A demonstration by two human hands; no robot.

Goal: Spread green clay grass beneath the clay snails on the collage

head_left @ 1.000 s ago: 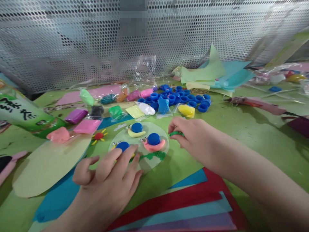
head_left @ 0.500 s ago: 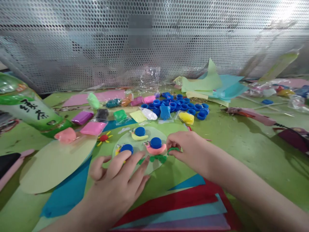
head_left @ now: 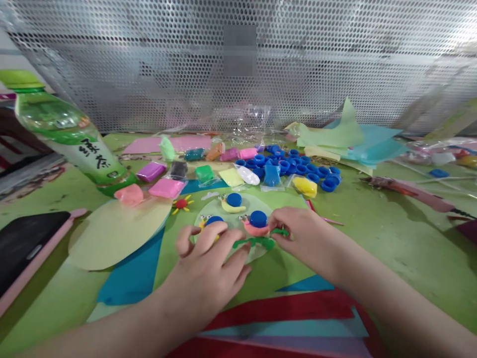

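Observation:
My right hand (head_left: 292,226) pinches a thin strip of green modelling clay (head_left: 280,231) at the right edge of a pale paper circle (head_left: 208,206). Fingers spread, my left hand (head_left: 214,263) rests over the circle's lower left. Three clay snails with blue bottle-cap shells sit on the circle: a pink snail (head_left: 257,230) close to my right fingertips, a yellow snail (head_left: 233,208) farther back, and another snail (head_left: 215,220) partly hidden behind my left fingers. Green clay leaves (head_left: 257,242) lie below the pink snail. A red and yellow clay sun (head_left: 181,204) is left of the circle.
A green tea bottle (head_left: 93,149) and a phone (head_left: 30,248) are at left. Bagged clay packs (head_left: 204,173) and blue bottle caps (head_left: 294,164) line the back, before a perforated metal panel (head_left: 167,64). A pink glue gun (head_left: 417,193) lies right; coloured paper sheets (head_left: 290,311) are in front.
My right hand has brought the green clay strip in from beyond the circle to its edge, beside the pink snail. My left hand stays spread over the circle. The camera view has shifted.

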